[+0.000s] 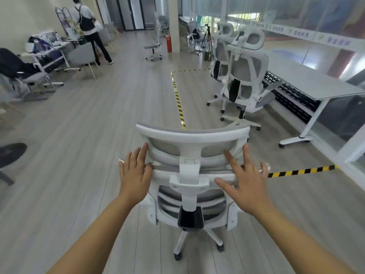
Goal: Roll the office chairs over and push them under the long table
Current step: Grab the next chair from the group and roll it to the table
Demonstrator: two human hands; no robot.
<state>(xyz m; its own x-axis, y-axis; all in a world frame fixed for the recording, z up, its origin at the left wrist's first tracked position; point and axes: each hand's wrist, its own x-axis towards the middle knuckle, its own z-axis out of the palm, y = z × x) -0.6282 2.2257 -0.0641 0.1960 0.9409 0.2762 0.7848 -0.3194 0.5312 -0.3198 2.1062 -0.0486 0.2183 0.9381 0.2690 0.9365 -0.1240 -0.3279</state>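
Observation:
A white office chair with grey mesh stands right in front of me, its back toward me. My left hand is spread flat at the left edge of the backrest, fingers apart. My right hand is spread over the right side of the backrest, also with fingers apart, gripping nothing. The long grey table on white legs runs along the right. Two more white chairs stand at its near side, backs toward me.
Yellow-black floor tape marks a zone ahead and to the right. A person stands far left by cluttered desks and grey chairs. A lone chair, a pillar and a tripod stand further back.

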